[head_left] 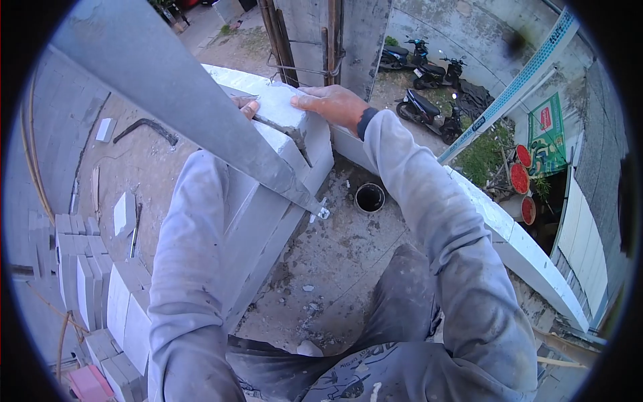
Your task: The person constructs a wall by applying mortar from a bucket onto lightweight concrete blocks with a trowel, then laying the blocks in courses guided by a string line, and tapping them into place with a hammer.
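A white block (284, 106) lies on top of a low wall of pale blocks (251, 214), beside the concrete column. My right hand (335, 106) is closed on the block's right end, thumb on its top face. At the block's left side, my left hand (248, 107) shows only fingertips, resting against its edge; a grey metal beam (181, 94) hides the rest. Below the block, a dark gap runs between it and the course underneath. The beam crosses diagonally in front of the wall and ends at a small bracket.
A round pipe opening (370, 197) is in the floor right of the wall. Stacked blocks (120, 301) stand at lower left. A concrete column (315, 40) with rods rises ahead. A curved white block wall (522, 248) lies at right, with parked motorbikes (429, 114) beyond and below.
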A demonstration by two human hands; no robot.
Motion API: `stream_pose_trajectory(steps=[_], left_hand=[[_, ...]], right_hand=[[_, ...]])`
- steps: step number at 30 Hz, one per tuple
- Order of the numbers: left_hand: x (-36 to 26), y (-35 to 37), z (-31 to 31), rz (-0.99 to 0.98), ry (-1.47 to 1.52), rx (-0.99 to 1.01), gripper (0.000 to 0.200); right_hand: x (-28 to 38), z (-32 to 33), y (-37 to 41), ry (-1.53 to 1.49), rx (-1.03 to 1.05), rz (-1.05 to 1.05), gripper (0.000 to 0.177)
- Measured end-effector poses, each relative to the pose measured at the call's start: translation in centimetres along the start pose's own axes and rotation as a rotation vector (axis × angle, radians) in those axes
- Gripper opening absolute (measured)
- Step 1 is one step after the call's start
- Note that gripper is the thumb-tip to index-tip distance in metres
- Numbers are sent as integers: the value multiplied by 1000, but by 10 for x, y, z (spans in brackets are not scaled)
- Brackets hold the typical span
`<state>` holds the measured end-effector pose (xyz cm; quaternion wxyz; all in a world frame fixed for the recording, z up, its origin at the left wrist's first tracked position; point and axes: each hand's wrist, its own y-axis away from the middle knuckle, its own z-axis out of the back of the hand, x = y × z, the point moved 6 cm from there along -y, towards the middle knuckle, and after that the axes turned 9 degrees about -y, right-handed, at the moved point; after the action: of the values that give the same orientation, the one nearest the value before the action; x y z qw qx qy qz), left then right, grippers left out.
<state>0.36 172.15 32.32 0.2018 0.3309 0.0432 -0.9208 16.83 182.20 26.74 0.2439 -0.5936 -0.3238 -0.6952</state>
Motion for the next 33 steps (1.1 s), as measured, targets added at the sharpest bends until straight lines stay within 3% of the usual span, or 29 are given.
stream_pose_trajectory(steps=[2,9,11,13,14,16,17,19,22,26,28,30,32,33], left_hand=[[6,-7,-1,-27,-66,-13,42],[14,-12,-1,-38,-107,-21,41],[16,-13,-2,-55,-104,-38,40],[16,-13,-3,-68,-102,-54,38],[16,-11,-4,-42,-61,-39,36],[19,-12,-3,-16,-25,-26,35],[21,-14,-3,-31,-33,-45,34],[19,-13,-4,-48,-38,-59,33],[22,-8,-6,-9,53,-21,32],[19,-12,-3,-36,30,-61,31],[15,-8,-5,-6,3,-64,30],[11,-4,-3,-44,62,-104,30],[21,-13,-4,-83,59,-112,31],[26,-16,-4,-112,55,-124,32]], right_hand=[[-2,1,-3,1,-21,0,71],[6,3,-7,175,-21,105,71],[34,10,-4,438,-221,307,66],[86,15,12,91,-347,475,47],[99,10,13,84,-342,471,47],[110,-10,0,-603,-29,374,44],[101,-21,-11,-605,-25,377,44],[74,-46,-34,-203,-81,480,42],[83,-69,-32,-168,-95,662,39],[136,-52,-13,-181,-91,673,39],[145,-46,-15,-706,94,392,36],[113,-53,-32,-671,123,411,29],[103,-68,-18,429,-492,1099,18],[90,-75,-34,438,-288,829,9]])
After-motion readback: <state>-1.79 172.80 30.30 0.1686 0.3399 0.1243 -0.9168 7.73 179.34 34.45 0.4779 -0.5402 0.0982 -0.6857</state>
